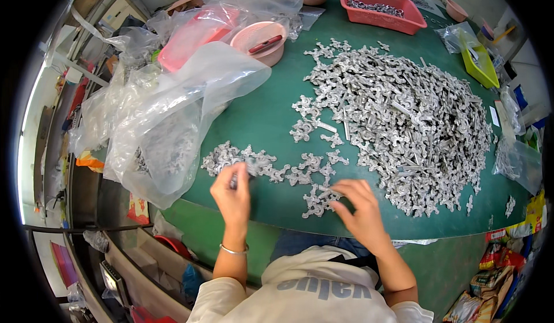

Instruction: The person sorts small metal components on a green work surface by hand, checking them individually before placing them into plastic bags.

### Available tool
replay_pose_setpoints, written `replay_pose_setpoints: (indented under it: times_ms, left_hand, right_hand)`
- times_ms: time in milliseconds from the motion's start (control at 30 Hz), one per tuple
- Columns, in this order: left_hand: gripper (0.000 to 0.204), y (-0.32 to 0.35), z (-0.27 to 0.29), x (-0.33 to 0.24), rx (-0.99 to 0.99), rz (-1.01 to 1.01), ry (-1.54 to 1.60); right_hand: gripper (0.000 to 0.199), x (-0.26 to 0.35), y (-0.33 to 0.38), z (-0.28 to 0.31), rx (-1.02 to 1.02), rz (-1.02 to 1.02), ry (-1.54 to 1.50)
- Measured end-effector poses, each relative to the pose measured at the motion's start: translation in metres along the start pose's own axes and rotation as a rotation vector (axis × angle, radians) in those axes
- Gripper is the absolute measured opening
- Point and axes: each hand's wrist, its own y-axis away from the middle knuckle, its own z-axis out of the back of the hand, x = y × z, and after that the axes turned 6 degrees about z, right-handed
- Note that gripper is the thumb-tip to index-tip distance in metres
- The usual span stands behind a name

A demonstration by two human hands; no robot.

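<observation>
Loads of metal parts [404,127] are piled on the right of the green table [280,104] in my head view, the only feed I've got. I reckon they're pushed out there so some bare surface stays free up close. Left hand [231,193] is curled in by a small heap [224,154] of the same stuff; it's blurry, so I can't tell whether the fingers are pinching a piece or just bunched up. Right hand [359,203] is open, thumb apart from the fingers, right beside some loose parts [315,203], maybe touching one. The clear plastic bag [167,115] sits off to the left, probably just to keep it out of the way. Looks-wise, the parts are dull silver-grey and knobbly, with rounded lobes, plus a few straight bars [327,127] mixed in. Too tiny for me to make out more.
</observation>
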Motion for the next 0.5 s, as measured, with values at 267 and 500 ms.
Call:
replay_pose_setpoints:
  times_ms: [267, 500]
  left_hand:
    - [0.013, -0.018, 0.003, 0.001, -0.023, -0.109, -0.220]
    - [0.018, 0.016, -0.014, 0.006, 0.715, -0.297, -0.233]
  right_hand:
    - [0.039, 0.008, -0.028, -0.054, 0.283, 0.202, 0.378]
    - [0.029, -0.001, -0.014, -0.022, 0.172, 0.060, 0.513]
